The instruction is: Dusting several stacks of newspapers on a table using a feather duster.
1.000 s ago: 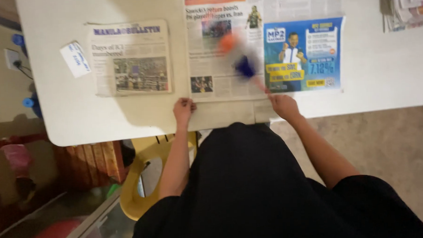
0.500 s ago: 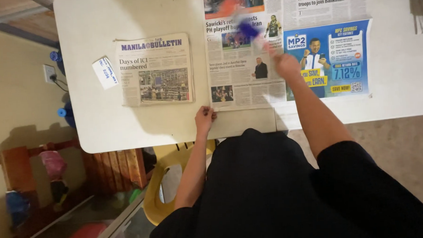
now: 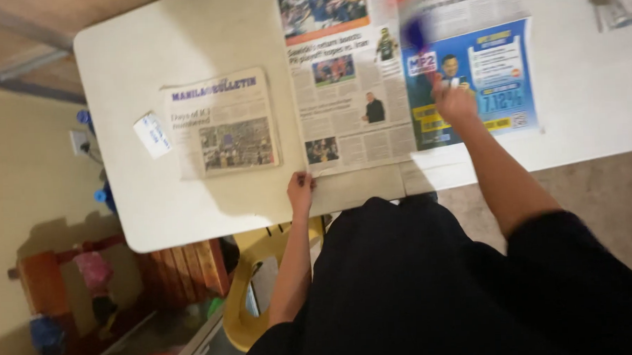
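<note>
White worktop (image 3: 212,216) fills the upper part of the head view, with beige wall and floor to the left and a yellow chair (image 3: 263,270) under the near edge.

Nearest the camera – a dark garment covers the person's body and upper arms. Both forearms extend forward, well apart.

Left hand (image 3: 301,190): rests at the near edge of the worktop, fingers pressed on the bottom left corner of the open newspaper (image 3: 355,92). Whether it pinches the sheet or only presses it flat cannot be told.

Right hand (image 3: 455,101): raised over the right page, above a blue advert. It is closed on a thin tool (image 3: 417,37) with a blue blurred tip that points away from the person. The blur hides what kind of tool it is.

The open newspaper lies flat, spread across the middle of the worktop, running off the far edge of the view.

Left of it – a folded newspaper (image 3: 222,123), front page up, lying apart from the open one. A small white card (image 3: 153,134) lies just beside its left edge.

Far right corner: a stack of papers (image 3: 618,2), partly cut off.
</note>
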